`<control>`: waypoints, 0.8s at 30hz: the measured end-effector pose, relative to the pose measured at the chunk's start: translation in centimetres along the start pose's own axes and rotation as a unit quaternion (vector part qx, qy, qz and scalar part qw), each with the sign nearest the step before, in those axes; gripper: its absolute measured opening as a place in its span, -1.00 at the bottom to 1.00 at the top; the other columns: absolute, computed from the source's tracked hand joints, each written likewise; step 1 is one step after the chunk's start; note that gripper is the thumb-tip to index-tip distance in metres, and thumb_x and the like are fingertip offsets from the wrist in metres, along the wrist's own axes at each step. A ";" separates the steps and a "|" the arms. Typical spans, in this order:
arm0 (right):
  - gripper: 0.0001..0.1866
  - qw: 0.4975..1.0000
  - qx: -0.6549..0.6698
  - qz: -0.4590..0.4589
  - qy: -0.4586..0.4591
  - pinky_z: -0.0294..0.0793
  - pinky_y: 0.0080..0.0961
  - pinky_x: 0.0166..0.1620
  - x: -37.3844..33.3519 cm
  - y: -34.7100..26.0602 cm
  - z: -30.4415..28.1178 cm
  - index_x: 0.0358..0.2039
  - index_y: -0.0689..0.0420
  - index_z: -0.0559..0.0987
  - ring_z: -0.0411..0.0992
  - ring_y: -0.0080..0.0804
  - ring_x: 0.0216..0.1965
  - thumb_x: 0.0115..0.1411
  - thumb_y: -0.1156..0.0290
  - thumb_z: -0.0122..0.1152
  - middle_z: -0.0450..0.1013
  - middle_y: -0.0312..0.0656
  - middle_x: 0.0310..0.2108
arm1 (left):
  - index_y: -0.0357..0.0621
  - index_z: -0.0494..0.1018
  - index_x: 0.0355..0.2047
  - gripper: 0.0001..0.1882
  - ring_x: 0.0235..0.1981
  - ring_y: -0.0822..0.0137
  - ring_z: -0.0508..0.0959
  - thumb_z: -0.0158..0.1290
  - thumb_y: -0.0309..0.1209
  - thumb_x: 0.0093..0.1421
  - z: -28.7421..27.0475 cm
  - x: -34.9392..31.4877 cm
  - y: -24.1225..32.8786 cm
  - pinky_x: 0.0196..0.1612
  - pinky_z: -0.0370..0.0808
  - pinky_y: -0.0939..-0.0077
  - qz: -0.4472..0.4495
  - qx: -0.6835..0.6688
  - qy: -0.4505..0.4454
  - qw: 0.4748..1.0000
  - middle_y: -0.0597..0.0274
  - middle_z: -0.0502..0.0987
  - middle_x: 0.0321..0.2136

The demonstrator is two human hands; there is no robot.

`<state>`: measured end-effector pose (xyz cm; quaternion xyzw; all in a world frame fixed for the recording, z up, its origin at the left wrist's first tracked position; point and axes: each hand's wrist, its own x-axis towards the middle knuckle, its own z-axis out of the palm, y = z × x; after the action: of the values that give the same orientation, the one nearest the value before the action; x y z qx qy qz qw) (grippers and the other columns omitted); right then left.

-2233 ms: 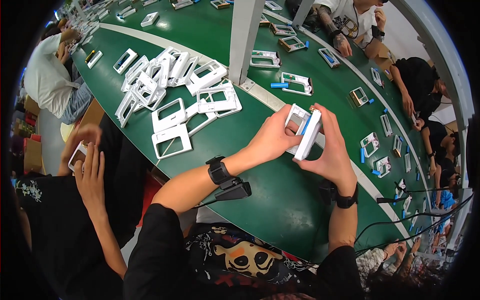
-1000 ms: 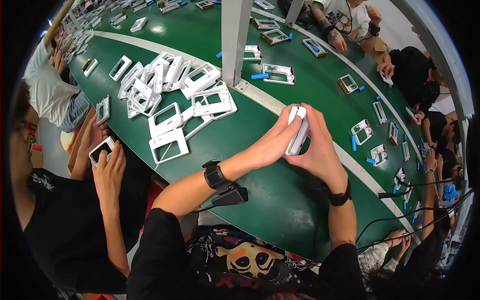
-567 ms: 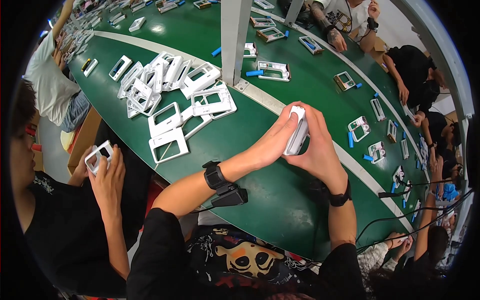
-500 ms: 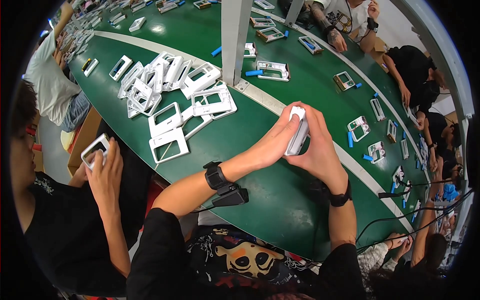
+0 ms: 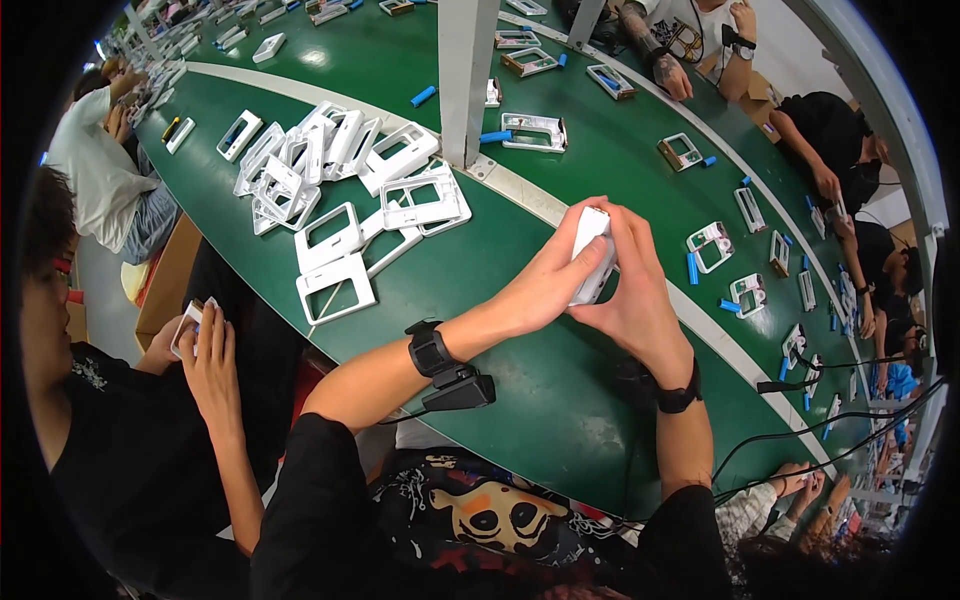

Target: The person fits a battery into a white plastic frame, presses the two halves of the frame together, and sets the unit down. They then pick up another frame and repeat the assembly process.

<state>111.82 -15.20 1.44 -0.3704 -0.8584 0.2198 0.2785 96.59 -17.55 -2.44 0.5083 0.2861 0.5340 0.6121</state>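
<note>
Between my two hands, above the green table point(image 5: 480, 380), a white plastic housing point(image 5: 592, 250) is held upright and tilted. My left hand point(image 5: 545, 280) grips its left side, with the thumb lying across its face. Around the right side and far end wraps my right hand point(image 5: 640, 290), fingers bent over the edge. Part of the housing's inner side is hidden by the fingers. To the left of my hands lies a heap of white plastic frames point(image 5: 310, 160) with rectangular openings; the nearest frame point(image 5: 337, 289) rests flat.
A grey metal post point(image 5: 465, 90) rises beyond my hands. Housings with blue cylindrical cells point(image 5: 692, 268) ride on the green strip past the pale rail point(image 5: 715, 340). At my left a co-worker's hand point(image 5: 212, 365) holds a white housing. Black cables point(image 5: 800, 430) hang at right.
The housing in my hands has turned slightly, showing more of its white outer face. Housings on the far strip have shifted left. The co-worker at left has turned their piece.
</note>
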 end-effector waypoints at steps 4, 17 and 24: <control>0.07 1.000 -0.018 -0.006 0.004 0.48 -0.27 0.06 0.0 0.1 0.3 0.29 0.14 0.23 0.33 -0.02 0.14 -0.32 0.58 0.51 0.21 -0.01 0.19 | -0.11 -0.01 0.33 -0.46 0.08 0.20 0.41 -0.18 -0.24 0.43 0.1 0.3 -1.1 0.11 0.36 0.31 -0.005 0.010 0.044 0.999 0.01 0.35 0.10; 0.08 0.997 -0.037 -0.059 0.022 0.38 -0.18 0.18 0.0 0.2 1.2 0.25 0.20 0.25 0.24 0.06 0.20 -0.38 0.59 0.56 0.24 0.03 0.18 | -0.33 0.41 -0.07 -0.72 -0.29 0.48 0.50 -0.13 -0.35 0.40 -0.7 0.2 -0.1 -0.21 0.45 0.51 -0.034 0.091 0.109 0.989 0.27 0.55 -0.30; 0.06 0.993 -0.064 -0.095 0.027 0.36 -0.15 0.20 0.0 -0.5 1.9 0.23 0.22 0.28 0.23 0.09 0.20 -0.41 0.64 0.54 0.23 0.04 0.18 | -0.35 0.42 -0.17 -0.74 -0.38 0.46 0.49 -0.11 -0.35 0.39 0.0 -0.3 -0.3 -0.30 0.45 0.49 0.012 0.136 0.177 0.975 0.20 0.56 -0.38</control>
<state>110.38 -15.85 0.34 -0.3103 -0.8940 0.1273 0.2972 96.60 -17.78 -2.78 0.4877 0.4541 0.5790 0.4698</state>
